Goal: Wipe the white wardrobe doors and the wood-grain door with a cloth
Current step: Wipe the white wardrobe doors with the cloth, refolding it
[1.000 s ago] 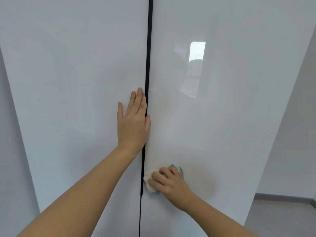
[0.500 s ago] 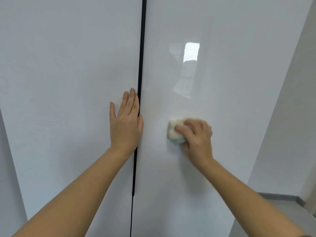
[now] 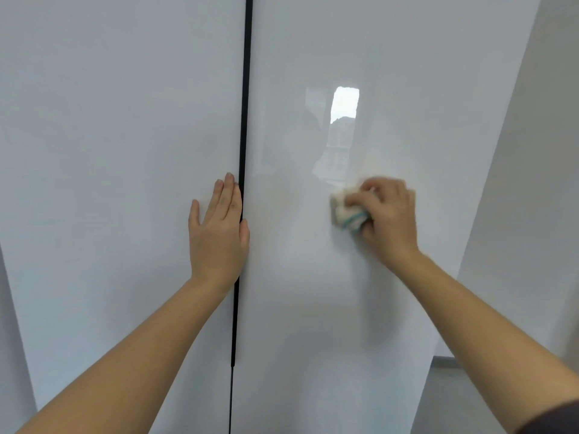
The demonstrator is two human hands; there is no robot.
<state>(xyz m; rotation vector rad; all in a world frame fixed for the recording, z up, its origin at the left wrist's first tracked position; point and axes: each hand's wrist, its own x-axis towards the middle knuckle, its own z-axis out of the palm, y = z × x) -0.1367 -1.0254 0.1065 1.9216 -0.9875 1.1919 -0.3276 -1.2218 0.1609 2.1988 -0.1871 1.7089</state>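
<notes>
On the right wardrobe door (image 3: pixel 313 324) the right hand (image 3: pixel 390 214) grips a cloth (image 3: pixel 346 213), left hand (image 3: pixel 217 233) flat beside the dark gap (image 3: pixel 246 89).

Left wardrobe door (image 3: pixel 109 151): glossy white, upright; left hand (image 3: pixel 217 233) flat on it, fingers straight, beside the gap.
Gap (image 3: pixel 244 120): thin dark line between the doors.
Right wardrobe door (image 3: pixel 297 308): glossy white; crumpled white cloth (image 3: pixel 346 213) pressed against it by the right hand (image 3: pixel 390 214).
Floor (image 3: pixel 445 402): grey patch, lower right.
</notes>
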